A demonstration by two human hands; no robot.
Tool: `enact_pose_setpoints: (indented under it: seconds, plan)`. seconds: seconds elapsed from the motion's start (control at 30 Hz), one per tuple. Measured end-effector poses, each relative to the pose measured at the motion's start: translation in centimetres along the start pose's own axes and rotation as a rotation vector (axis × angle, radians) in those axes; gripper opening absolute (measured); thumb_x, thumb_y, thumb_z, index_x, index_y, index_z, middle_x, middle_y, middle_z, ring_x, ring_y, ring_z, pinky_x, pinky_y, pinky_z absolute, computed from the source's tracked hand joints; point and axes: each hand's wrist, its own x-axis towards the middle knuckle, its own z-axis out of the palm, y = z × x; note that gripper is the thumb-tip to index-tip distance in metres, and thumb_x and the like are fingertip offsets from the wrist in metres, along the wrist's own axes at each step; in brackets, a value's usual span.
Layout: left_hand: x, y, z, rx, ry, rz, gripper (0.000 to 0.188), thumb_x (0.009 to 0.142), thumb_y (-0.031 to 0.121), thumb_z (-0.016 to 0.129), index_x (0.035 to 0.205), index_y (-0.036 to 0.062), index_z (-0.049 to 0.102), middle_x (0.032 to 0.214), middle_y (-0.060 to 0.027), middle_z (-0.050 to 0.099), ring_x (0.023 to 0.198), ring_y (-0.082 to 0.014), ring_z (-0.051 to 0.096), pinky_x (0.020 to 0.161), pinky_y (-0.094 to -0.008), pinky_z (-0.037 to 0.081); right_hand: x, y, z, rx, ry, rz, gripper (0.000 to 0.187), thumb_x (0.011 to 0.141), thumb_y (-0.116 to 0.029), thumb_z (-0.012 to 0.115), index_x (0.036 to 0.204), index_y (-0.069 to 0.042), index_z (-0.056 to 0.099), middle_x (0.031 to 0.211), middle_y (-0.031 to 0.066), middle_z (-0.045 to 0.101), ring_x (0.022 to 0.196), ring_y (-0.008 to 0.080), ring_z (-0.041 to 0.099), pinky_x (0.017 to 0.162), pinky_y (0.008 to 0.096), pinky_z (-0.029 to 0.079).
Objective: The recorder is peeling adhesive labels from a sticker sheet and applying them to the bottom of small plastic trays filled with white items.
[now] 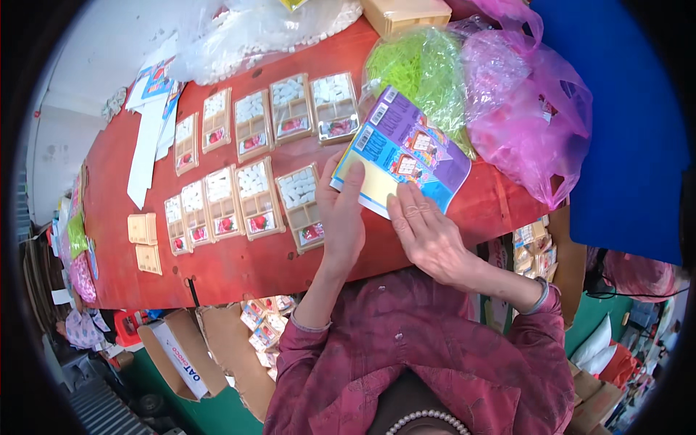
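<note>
A colourful stack of printed card sheets [428, 156], purple, blue and pale yellow, is tilted above the table's front right part. My left hand [342, 210] is closed on its left edge, the thumb on top and the fingers hidden beneath. On the sheets' near edge lies my right hand [431, 235], its fingers stretched out flat on the printed face and its thumb out of sight. Just left of my left hand stands a beige compartment tray [299, 194] holding white pieces and a packet with a red strawberry picture.
Several similar filled trays [254, 199] stand in two rows on the red table [217, 272]. Smaller beige trays [143, 230] and white paper strips [143, 170] lie left. Behind are a clear bag of white pieces [254, 43], green shred [417, 69] and a pink bag [533, 109].
</note>
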Motion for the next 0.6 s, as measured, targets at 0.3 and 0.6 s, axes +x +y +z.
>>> enact_pose_setpoints:
  seconds: [0.3, 0.6]
  plan:
    - [-1.2, 0.3, -1.8, -0.110, -0.077, -0.084, 0.018, 0.091, 0.009, 0.058, 0.107, 0.0001, 0.061, 0.095, -0.0032, 0.066, 0.084, -0.0064, 0.061, 0.075, -0.0211, 0.048, 2.8, 2.1, -1.0, 0.530, 0.276, 0.217, 0.041, 0.074, -0.006, 0.071, 0.110, 0.007, 0.058, 0.106, 0.0196, 0.059, 0.096, 0.0354, 0.059, 0.081, 0.0398, 0.048]
    - [-1.8, 1.0, 0.0, -0.028, -0.255, -0.059, 0.019, 0.090, 0.007, 0.058, 0.106, -0.0014, 0.064, 0.090, 0.0005, 0.064, 0.084, -0.0044, 0.056, 0.077, -0.0191, 0.042, 3.7, 1.6, -0.7, 0.553, 0.414, 0.402, 0.035, 0.070, -0.006, 0.073, 0.101, 0.008, 0.063, 0.089, 0.0140, 0.058, 0.080, 0.0288, 0.057, 0.068, 0.0371, 0.046]
